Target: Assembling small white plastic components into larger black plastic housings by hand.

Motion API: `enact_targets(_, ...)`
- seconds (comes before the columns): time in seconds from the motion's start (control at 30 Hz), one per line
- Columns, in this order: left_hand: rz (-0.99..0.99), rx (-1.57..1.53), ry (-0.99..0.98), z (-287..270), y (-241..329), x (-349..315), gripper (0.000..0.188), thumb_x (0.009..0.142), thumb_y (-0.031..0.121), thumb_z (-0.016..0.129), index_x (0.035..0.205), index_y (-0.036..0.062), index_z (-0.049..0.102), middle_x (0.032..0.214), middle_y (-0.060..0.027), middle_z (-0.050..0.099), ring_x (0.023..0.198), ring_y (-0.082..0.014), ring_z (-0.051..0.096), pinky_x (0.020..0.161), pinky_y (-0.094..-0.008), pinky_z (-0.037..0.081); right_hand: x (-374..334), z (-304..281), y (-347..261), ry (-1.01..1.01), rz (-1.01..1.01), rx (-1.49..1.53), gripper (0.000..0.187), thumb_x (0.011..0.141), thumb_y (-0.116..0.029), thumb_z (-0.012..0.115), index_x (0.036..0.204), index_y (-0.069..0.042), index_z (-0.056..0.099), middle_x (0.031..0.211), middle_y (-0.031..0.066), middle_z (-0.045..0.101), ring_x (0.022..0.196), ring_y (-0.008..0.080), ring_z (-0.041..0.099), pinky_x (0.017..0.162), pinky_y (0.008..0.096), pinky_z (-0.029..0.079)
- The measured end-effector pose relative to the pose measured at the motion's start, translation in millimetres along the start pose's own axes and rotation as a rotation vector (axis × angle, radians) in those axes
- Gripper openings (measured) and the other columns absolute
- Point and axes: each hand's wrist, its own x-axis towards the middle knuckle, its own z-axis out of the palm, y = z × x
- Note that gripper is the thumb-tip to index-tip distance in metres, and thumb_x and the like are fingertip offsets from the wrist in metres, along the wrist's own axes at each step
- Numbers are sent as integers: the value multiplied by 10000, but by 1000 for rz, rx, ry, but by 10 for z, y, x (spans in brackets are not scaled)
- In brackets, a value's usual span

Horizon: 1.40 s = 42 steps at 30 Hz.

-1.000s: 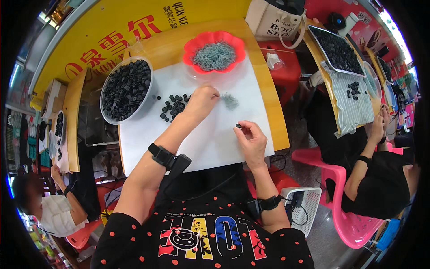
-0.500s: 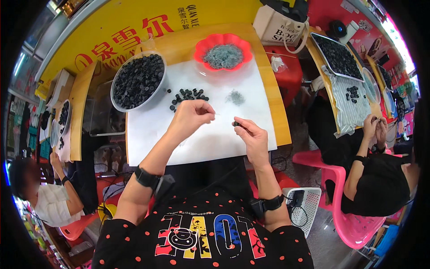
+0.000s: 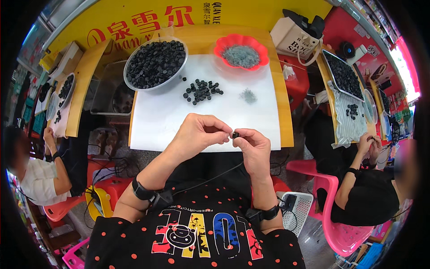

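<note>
My right hand (image 3: 255, 148) pinches a small black round part (image 3: 235, 134) between thumb and fingertips. Close against it, my left hand (image 3: 199, 134) is closed in a pinch; something thin and pale may be between its fingertips, too small to make out. Both hands are just above the near edge of the white sheet (image 3: 156, 127). Beyond them on the sheet lie a loose group of black parts (image 3: 201, 91) and a small heap of thin, grey-green pieces (image 3: 248, 95).
A clear tub (image 3: 133, 83) full of black parts stands at the back left. A red scalloped bowl (image 3: 265, 50) holds more grey-green pieces. On both sides, other people (image 3: 374, 188) sit working at tables. A pink chair (image 3: 329, 197) and a white basket (image 3: 302, 213) are at right.
My left hand has come toward my right, so the fingertips now meet at the black part. The view has shifted, with both hands appearing nearer the sheet's front edge.
</note>
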Motion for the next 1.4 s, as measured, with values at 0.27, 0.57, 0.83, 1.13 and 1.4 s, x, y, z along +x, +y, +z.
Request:
enact_targets(0.27, 32, 236, 15, -35, 59, -51, 108, 800, -4, 658, 895, -32, 700, 812, -49, 657, 734, -105, 642, 652, -219, 505, 13, 65, -29, 10, 4, -92, 215, 813, 39, 686, 1027, 28, 667, 922, 67, 684, 821, 99, 626, 752, 208, 502)
enact_targets(0.57, 124, 481, 37, -26, 149, -38, 92, 805, 11, 649, 875, -26, 695, 801, -68, 658, 686, -94, 609, 623, -231, 477, 40, 170, -93, -3, -89, -343, 185, 808, 62, 678, 992, 50, 667, 960, 88, 670, 857, 114, 628, 762, 218, 509)
enact_targets(0.83, -1, -60, -22, -125, -23, 103, 181, 837, 62, 673, 979, -49, 655, 806, -76, 663, 713, -115, 638, 637, -226, 514, 100, 206, -43, 89, -145, -290, 184, 802, 78, 675, 983, 47, 668, 999, 101, 649, 876, 130, 626, 768, 228, 513)
enact_targets(1.13, -131, -49, -47, -191, -72, 82, 166, 880, 111, 647, 926, -48, 657, 777, -79, 657, 683, -133, 653, 615, -249, 542, 120, 209, -69, 32, -216, -427, 217, 766, 95, 694, 973, 34, 674, 982, 113, 653, 876, 144, 614, 756, 246, 498)
enact_targets(1.4, -87, -133, -67, -205, -146, 73, 145, 878, 76, 628, 899, -66, 654, 757, -86, 661, 648, -123, 641, 613, -245, 543, 95, 259, -76, 18, -194, -477, 209, 775, 82, 696, 978, 36, 681, 978, 116, 664, 869, 140, 621, 756, 242, 500)
